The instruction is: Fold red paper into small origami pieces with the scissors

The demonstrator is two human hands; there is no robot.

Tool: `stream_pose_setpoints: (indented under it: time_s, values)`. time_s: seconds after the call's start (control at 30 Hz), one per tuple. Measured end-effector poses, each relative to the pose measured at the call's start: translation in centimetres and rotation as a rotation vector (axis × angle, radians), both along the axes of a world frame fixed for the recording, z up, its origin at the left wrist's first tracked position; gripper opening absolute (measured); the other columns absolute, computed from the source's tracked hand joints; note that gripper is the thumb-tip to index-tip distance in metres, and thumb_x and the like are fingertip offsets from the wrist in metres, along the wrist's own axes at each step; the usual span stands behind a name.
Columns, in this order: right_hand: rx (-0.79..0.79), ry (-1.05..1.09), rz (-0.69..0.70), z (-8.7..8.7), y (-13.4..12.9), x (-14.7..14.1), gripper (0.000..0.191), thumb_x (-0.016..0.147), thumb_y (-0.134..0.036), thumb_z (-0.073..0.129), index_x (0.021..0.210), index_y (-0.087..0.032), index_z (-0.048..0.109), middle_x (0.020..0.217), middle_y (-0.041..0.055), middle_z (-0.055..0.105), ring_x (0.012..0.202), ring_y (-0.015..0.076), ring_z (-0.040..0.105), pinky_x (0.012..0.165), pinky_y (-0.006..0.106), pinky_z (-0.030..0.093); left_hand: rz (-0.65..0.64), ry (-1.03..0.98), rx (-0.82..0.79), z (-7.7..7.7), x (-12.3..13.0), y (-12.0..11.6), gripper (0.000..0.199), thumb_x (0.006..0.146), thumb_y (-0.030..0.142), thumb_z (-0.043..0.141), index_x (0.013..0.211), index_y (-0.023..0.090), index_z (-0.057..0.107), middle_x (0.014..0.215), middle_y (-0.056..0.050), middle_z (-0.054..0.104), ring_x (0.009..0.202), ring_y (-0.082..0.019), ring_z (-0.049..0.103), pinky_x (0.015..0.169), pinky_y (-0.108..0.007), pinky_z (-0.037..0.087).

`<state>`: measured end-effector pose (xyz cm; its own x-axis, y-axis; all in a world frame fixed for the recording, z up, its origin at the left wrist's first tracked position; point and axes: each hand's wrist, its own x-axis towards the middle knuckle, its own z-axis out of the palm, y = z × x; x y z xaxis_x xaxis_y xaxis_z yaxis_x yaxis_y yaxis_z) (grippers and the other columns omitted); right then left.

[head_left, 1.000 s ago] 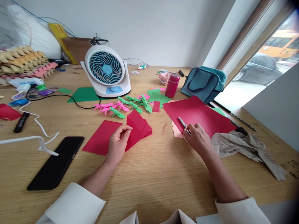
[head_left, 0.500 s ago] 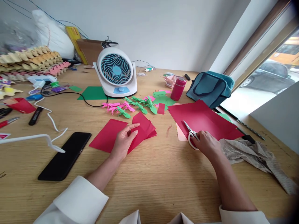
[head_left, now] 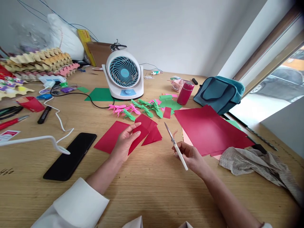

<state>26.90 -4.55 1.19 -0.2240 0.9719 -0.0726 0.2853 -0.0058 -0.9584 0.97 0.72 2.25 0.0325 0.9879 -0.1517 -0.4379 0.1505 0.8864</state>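
Observation:
Between its thumb and fingers, my left hand (head_left: 125, 142) grips a piece of red paper (head_left: 142, 128) near the middle of the table. Beneath that hand lies a larger red sheet (head_left: 109, 137), and folded red pieces (head_left: 153, 136) rest just to the right. My right hand (head_left: 190, 156) is closed around white-handled scissors (head_left: 177, 147), held above the table with the blades pointing up and away. Large red sheets (head_left: 209, 129) lie beyond my right hand. Pink and green paper shapes (head_left: 142, 107) are heaped behind the red pieces.
A white fan (head_left: 125, 76) stands at the back, with a red bottle (head_left: 185, 93) and a blue bag (head_left: 219, 95) to its right. A black phone (head_left: 70, 156) lies at left under a white holder arm (head_left: 47, 139). A grey cloth (head_left: 251, 163) lies at right.
My right hand has lifted the scissors off the large red sheets and moved left toward my left hand. The paper in my left hand is raised slightly, apart from the folded pieces. The view has shifted.

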Motion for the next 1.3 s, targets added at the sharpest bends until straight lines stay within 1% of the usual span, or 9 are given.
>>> stream_pose_setpoints:
  time_s: [0.13, 0.37, 0.57, 0.7, 0.8, 0.87, 0.97, 1.1, 1.3]
  values:
    - [-0.039, 0.263, -0.064, -0.6, -0.2, -1.5, 0.039, 0.07, -0.049, 0.078, 0.086, -0.022, 0.056, 0.082, 0.0014, 0.06, 0.064, 0.0128, 0.047, 0.056, 0.026, 0.039, -0.216, -0.314, -0.188, 0.1, 0.3, -0.6, 0.03, 0.072, 0.014, 0.075, 0.102, 0.015, 0.073, 0.105, -0.009, 0.07, 0.066, -0.005, 0.057, 0.053, -0.013, 0.047]
    - [0.198, 0.255, -0.232, -0.2, 0.3, -1.2, 0.044, 0.073, -0.037, 0.078, 0.107, -0.027, 0.052, 0.126, 0.0057, 0.059, 0.084, 0.0154, 0.052, 0.072, 0.029, 0.046, -0.557, -0.51, -0.487, -0.4, 2.4, -3.2, 0.021, 0.077, 0.013, 0.071, 0.098, 0.012, 0.072, 0.093, -0.011, 0.067, 0.06, -0.004, 0.05, 0.049, -0.011, 0.042]
    - [0.151, 0.36, -0.179, -0.5, 0.4, -1.1, 0.039, 0.074, -0.038, 0.078, 0.096, -0.026, 0.048, 0.08, -0.0033, 0.056, 0.068, 0.0125, 0.052, 0.061, 0.026, 0.041, -0.759, -0.356, -0.526, -0.3, 3.2, -4.0, 0.026, 0.081, 0.028, 0.071, 0.103, 0.015, 0.073, 0.108, -0.016, 0.069, 0.064, -0.01, 0.059, 0.048, -0.017, 0.044]
    - [0.08, 0.409, -0.169, -0.3, 0.3, -1.1, 0.04, 0.073, -0.034, 0.08, 0.096, -0.024, 0.049, 0.075, -0.0049, 0.054, 0.062, 0.0102, 0.047, 0.057, 0.024, 0.037, -0.754, -0.175, -0.4, 0.0, 2.6, -3.7, 0.052, 0.082, 0.052, 0.066, 0.123, 0.02, 0.065, 0.117, -0.017, 0.069, 0.093, -0.028, 0.07, 0.069, -0.033, 0.056]
    - [0.055, 0.409, -0.206, -0.2, 0.3, -0.9, 0.041, 0.071, -0.033, 0.081, 0.095, -0.023, 0.049, 0.075, -0.0046, 0.055, 0.063, 0.0104, 0.047, 0.057, 0.024, 0.037, -0.664, 0.016, -0.293, 0.2, 1.6, -3.3, 0.061, 0.085, 0.065, 0.054, 0.125, 0.02, 0.064, 0.11, -0.014, 0.073, 0.094, -0.03, 0.07, 0.077, -0.038, 0.056]
    - [0.049, 0.408, -0.221, -0.3, 0.3, -0.8, 0.04, 0.07, -0.032, 0.081, 0.093, -0.023, 0.05, 0.075, -0.0048, 0.056, 0.064, 0.0105, 0.047, 0.058, 0.024, 0.038, -0.612, 0.182, -0.156, 0.2, 0.9, -3.0, 0.059, 0.088, 0.065, 0.049, 0.122, 0.019, 0.066, 0.112, -0.012, 0.072, 0.102, -0.029, 0.068, 0.084, -0.037, 0.054]
    - [0.047, 0.407, -0.221, -0.4, 0.4, -0.8, 0.038, 0.07, -0.03, 0.081, 0.092, -0.023, 0.05, 0.073, -0.0052, 0.056, 0.064, 0.0105, 0.047, 0.059, 0.024, 0.037, -0.551, 0.513, 0.125, 0.3, 0.6, -2.7, 0.045, 0.085, 0.052, 0.062, 0.116, 0.02, 0.069, 0.113, -0.007, 0.072, 0.11, -0.027, 0.063, 0.09, -0.033, 0.05]
    - [0.058, 0.39, -0.22, -0.5, 0.4, -0.8, 0.035, 0.072, -0.03, 0.079, 0.091, -0.023, 0.05, 0.074, -0.0049, 0.056, 0.063, 0.0106, 0.046, 0.058, 0.025, 0.036, -0.563, 0.769, 0.295, 0.6, 1.2, -2.9, 0.032, 0.088, 0.044, 0.059, 0.101, 0.018, 0.072, 0.093, -0.001, 0.072, 0.089, -0.02, 0.062, 0.079, -0.027, 0.048]
    - [0.058, 0.353, -0.213, -0.7, 0.4, -0.8, 0.034, 0.072, -0.029, 0.078, 0.092, -0.023, 0.051, 0.073, -0.0051, 0.057, 0.063, 0.0109, 0.047, 0.057, 0.024, 0.036, -0.56, 0.891, 0.301, 0.9, 1.3, -3.0, 0.034, 0.088, 0.043, 0.054, 0.075, 0.015, 0.068, 0.066, 0.003, 0.058, 0.064, -0.013, 0.051, 0.06, -0.022, 0.04]
